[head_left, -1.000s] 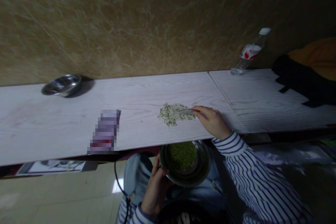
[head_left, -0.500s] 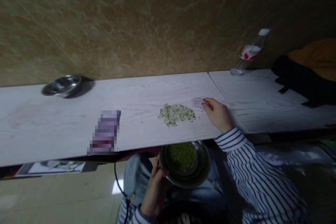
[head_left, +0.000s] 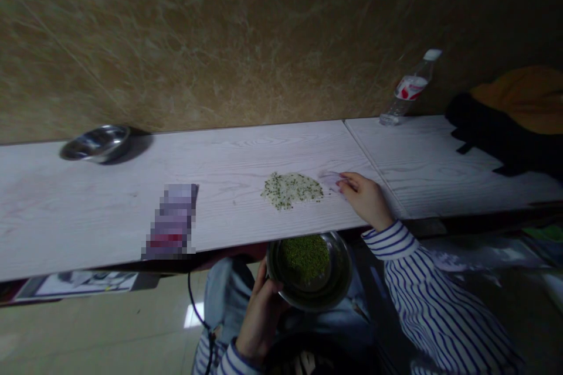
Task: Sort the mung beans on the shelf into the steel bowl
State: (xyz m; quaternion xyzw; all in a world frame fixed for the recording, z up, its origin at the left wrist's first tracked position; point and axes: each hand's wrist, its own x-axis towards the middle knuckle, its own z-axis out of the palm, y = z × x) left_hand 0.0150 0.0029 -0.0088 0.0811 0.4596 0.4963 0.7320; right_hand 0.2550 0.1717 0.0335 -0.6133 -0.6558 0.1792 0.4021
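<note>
My left hand (head_left: 263, 313) grips the left side of a metal bowl (head_left: 341, 272), thumb at the rim, and holds it over my lap just below the table edge. Small green beans (head_left: 305, 261), which look like mung beans, lie in the bowl. My right hand (head_left: 364, 194) is closed in a pinch on a thin see-through plastic piece (head_left: 329, 179) whose exact kind I cannot make out. That piece is just right of a flat pile of white grains mixed with green beans (head_left: 292, 190) on the pale wooden table (head_left: 229, 158).
Against the wall at the left stands a second metal bowl (head_left: 97, 145), slightly tilted in view. A blurred-out flat item (head_left: 171, 220) lies near the front edge. At the right back are a plastic bottle (head_left: 409, 89) and a black and orange cloth item (head_left: 505, 123). A black cable (head_left: 193, 304) hangs below.
My right hand and the plastic piece have moved slightly towards me, beside the pile. The view has shifted a little to the right. My left hand still holds the bowl in the same place.
</note>
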